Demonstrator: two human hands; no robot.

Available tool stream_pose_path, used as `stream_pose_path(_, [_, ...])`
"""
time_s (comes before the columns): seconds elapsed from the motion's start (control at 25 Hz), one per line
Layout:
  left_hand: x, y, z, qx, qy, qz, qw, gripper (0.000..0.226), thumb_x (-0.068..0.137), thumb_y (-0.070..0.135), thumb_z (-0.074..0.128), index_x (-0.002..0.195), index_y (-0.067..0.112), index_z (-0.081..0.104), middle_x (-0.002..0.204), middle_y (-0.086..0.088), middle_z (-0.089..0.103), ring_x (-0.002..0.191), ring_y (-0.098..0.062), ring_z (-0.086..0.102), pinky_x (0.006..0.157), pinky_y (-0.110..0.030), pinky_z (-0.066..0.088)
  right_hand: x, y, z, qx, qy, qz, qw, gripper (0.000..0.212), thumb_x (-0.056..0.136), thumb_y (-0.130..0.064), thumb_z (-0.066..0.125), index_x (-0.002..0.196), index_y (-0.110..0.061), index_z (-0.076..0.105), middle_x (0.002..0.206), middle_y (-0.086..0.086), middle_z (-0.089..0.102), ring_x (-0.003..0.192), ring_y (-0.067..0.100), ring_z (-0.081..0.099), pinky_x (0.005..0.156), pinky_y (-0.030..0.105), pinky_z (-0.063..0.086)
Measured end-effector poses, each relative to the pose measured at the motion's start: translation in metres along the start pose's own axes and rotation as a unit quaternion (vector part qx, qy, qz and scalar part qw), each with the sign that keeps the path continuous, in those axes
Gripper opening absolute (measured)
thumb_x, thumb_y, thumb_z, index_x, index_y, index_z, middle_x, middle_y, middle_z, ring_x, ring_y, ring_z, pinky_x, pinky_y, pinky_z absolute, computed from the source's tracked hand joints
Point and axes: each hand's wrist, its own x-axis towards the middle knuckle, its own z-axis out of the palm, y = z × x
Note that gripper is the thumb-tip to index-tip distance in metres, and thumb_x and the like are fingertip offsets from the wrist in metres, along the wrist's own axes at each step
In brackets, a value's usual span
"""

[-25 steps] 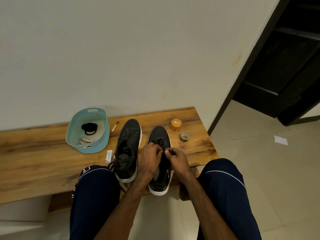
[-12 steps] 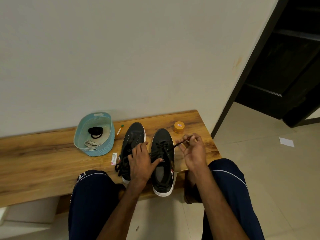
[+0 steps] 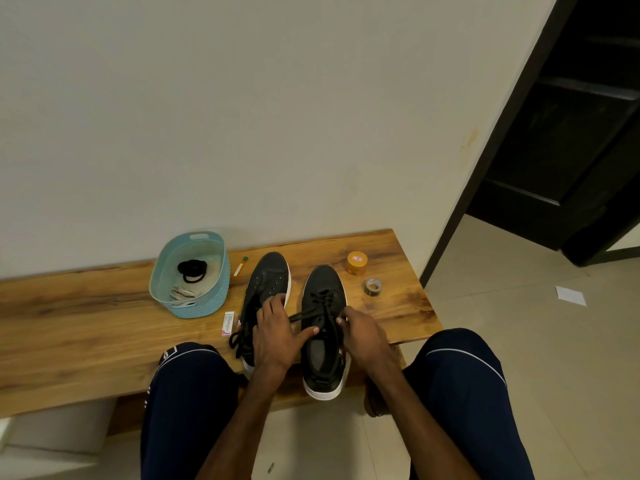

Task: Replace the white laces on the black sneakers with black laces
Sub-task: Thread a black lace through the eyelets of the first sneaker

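Black lace [image 3: 321, 306] already crosses the lower eyelets of the sneaker on the right [image 3: 323, 372]. It lies toes to the wall on the wooden bench [image 3: 86, 341], with its heel over the near edge so both hands can reach it. The left hand [image 3: 277, 332] lies across the gap between the two shoes, thumb stretched onto the tongue, probably to pin the shoe down. A strand of lace runs taut from under its curled fingers, so it seems to grip that end. The right hand [image 3: 363, 332] has its fingertips bunched at the eyelet row on its own side, apparently pinching the other end to feed it through; the tip itself is hidden. I judge the lacing about halfway up this shoe. The other sneaker [image 3: 268, 282] sits just beside it, with black ends dangling off the bench edge near the left wrist, where they could snag. White laces [image 3: 181, 292] and a spare black coil [image 3: 192, 270] lie in the blue basket [image 3: 197, 308]. An orange jar [image 3: 357, 263] and a tape roll [image 3: 373, 287] stand apart, beyond the right hand.
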Motion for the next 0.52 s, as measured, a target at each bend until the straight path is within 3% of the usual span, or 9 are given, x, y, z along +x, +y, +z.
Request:
stream_pose_path(0.08, [0.000, -0.004, -0.002, -0.014, 0.001, -0.011, 1.000, 0.103, 0.065, 0.061, 0.081, 0.146, 0.020, 0.031, 0.147, -0.003, 0.039, 0.135, -0.021, 0.038, 0.105, -0.046, 0.046, 0.003, 0.001, -0.015, 0.178, 0.047, 0.052, 0.981, 0.017, 0.103, -0.026, 0.049, 0.096, -0.019, 0.062, 0.088, -0.002, 0.067, 0.084, 0.017, 0.063, 0.073, 0.033, 0.052])
stream_pose_path(0.16, [0.001, -0.004, -0.002, -0.015, -0.001, -0.013, 1.000, 0.106, 0.064, 0.062, 0.082, 0.146, 0.020, 0.030, 0.148, -0.004, 0.040, 0.136, -0.022, 0.037, 0.105, -0.046, 0.046, 0.005, 0.002, -0.041, 0.461, 0.112, 0.106, 0.874, 0.022, 0.105, -0.027, 0.046, 0.093, -0.020, 0.063, 0.075, -0.010, 0.063, 0.069, 0.007, 0.058, 0.062, 0.022, 0.048])
stream_pose_path(0.2, [0.001, -0.003, -0.001, -0.013, -0.001, -0.013, 1.000, 0.107, 0.063, 0.062, 0.082, 0.146, 0.019, 0.029, 0.148, -0.004, 0.039, 0.136, -0.022, 0.037, 0.105, -0.046, 0.045, 0.006, 0.006, -0.055, 0.541, 0.152, 0.129, 0.817, 0.024, 0.106, -0.029, 0.045, 0.091, -0.022, 0.062, 0.068, -0.013, 0.060, 0.063, 0.003, 0.054, 0.055, 0.018, 0.045])
stream_pose_path(0.24, [0.001, -0.001, -0.001, -0.010, 0.001, -0.012, 1.000, 0.108, 0.063, 0.063, 0.082, 0.147, 0.018, 0.029, 0.147, -0.004, 0.039, 0.136, -0.022, 0.037, 0.106, -0.045, 0.045, 0.006, 0.010, -0.065, 0.561, 0.193, 0.139, 0.793, 0.025, 0.105, -0.029, 0.044, 0.087, -0.023, 0.061, 0.065, -0.013, 0.057, 0.060, 0.002, 0.053, 0.052, 0.016, 0.042])
stream_pose_path(0.28, [0.000, 0.000, -0.001, -0.006, 0.002, -0.011, 1.000, 0.108, 0.064, 0.063, 0.081, 0.147, 0.018, 0.029, 0.147, -0.004, 0.039, 0.136, -0.022, 0.037, 0.106, -0.045, 0.045, 0.006, 0.015, -0.070, 0.500, 0.232, 0.146, 0.821, 0.026, 0.103, -0.029, 0.046, 0.081, -0.024, 0.059, 0.065, -0.013, 0.056, 0.061, 0.004, 0.054, 0.052, 0.018, 0.041])
stream_pose_path(0.32, [-0.001, 0.000, -0.001, 0.002, 0.000, -0.009, 1.000, 0.105, 0.065, 0.064, 0.080, 0.146, 0.018, 0.030, 0.147, -0.004, 0.040, 0.136, -0.022, 0.037, 0.105, -0.044, 0.045, 0.005, 0.021, -0.069, 0.377, 0.246, 0.141, 0.881, 0.024, 0.100, -0.029, 0.050, 0.078, -0.025, 0.057, 0.070, -0.012, 0.056, 0.067, 0.009, 0.054, 0.055, 0.021, 0.040])
stream_pose_path(0.4, [-0.001, 0.000, -0.001, 0.034, -0.010, 0.008, 0.999, 0.091, 0.071, 0.067, 0.073, 0.141, 0.021, 0.039, 0.145, -0.003, 0.039, 0.135, -0.021, 0.035, 0.104, -0.042, 0.045, 0.003, 0.025, -0.056, 0.048, 0.183, 0.120, 0.975, 0.011, 0.093, -0.035, 0.059, 0.090, -0.025, 0.058, 0.096, -0.007, 0.055, 0.085, 0.014, 0.054, 0.065, 0.026, 0.040])
stream_pose_path(0.44, [-0.002, 0.000, -0.001, 0.053, -0.019, 0.021, 0.998, 0.081, 0.074, 0.069, 0.069, 0.136, 0.023, 0.045, 0.145, -0.002, 0.037, 0.136, -0.021, 0.033, 0.105, -0.042, 0.044, 0.002, 0.024, -0.044, -0.028, 0.132, 0.097, 0.986, 0.020, 0.092, -0.037, 0.062, 0.106, -0.023, 0.058, 0.111, -0.005, 0.052, 0.096, 0.015, 0.053, 0.071, 0.028, 0.042])
stream_pose_path(0.52, [-0.004, -0.001, -0.001, 0.077, -0.034, 0.033, 0.996, 0.067, 0.079, 0.070, 0.062, 0.129, 0.026, 0.055, 0.147, -0.001, 0.035, 0.138, -0.021, 0.029, 0.107, -0.043, 0.041, 0.002, 0.017, -0.019, 0.000, 0.048, 0.037, 0.998, 0.040, 0.097, -0.034, 0.058, 0.133, -0.021, 0.050, 0.133, -0.003, 0.050, 0.117, 0.018, 0.051, 0.087, 0.035, 0.047])
